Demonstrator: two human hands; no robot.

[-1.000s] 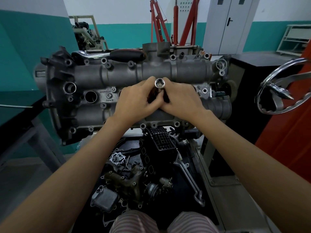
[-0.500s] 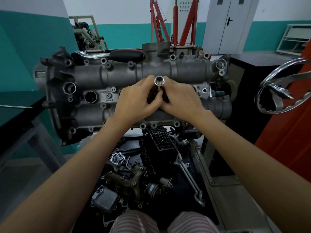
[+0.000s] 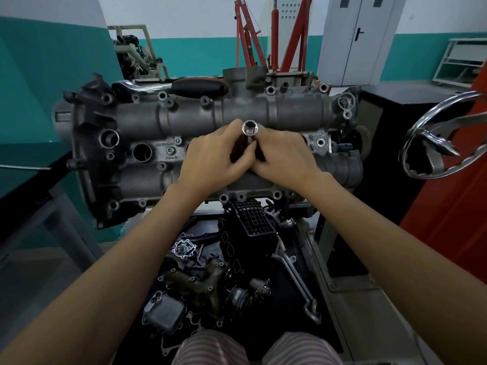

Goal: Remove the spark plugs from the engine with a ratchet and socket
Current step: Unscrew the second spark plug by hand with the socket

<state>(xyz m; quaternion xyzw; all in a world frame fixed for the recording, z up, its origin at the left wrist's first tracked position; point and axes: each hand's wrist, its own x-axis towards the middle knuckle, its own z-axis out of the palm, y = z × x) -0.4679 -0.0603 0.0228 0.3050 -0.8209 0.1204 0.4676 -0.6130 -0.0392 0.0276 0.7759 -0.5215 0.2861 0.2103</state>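
Socket [image 3: 250,127] stands upright over the engine [image 3: 200,122] middle; I see my left hand [image 3: 210,159] and right hand [image 3: 283,156] gripping it.

Both hands [image 3: 253,156] crowd the middle of the engine [image 3: 137,122]; the open plug hole [image 3: 142,153] at left looks reachable, while the ratchet [image 3: 168,86] lies along the far edge.

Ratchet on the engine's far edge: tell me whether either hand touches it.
Apart. The head view shows the ratchet well beyond both hands, left and right.
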